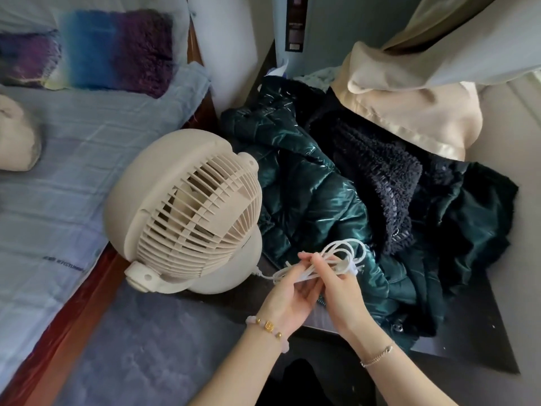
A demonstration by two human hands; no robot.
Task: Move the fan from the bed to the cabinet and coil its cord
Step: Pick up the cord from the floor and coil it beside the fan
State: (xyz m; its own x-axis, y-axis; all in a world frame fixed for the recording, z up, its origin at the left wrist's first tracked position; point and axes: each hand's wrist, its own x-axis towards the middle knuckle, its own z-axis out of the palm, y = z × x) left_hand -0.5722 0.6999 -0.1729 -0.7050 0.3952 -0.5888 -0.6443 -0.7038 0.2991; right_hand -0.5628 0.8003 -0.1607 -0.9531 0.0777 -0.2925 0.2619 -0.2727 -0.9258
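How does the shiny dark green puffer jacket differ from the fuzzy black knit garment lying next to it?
The shiny dark green puffer jacket has a glossy, quilted surface that catches the light; the fuzzy black knit garment is matte, with a rough, woolly texture. The jacket spreads out beside the beige round fan, while the knit garment lies partly on top of the jacket and is partly covered by a cream cloth. Both are dark and lie crumpled in one pile.

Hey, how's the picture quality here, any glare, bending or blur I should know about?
Head view: the wide lens bends the edges, so the bed curves at the left. Bright glare patches shine on the glossy green jacket. The fan and the cord, held by the left hand and right hand, look fairly sharp; the far pillow looks softer.
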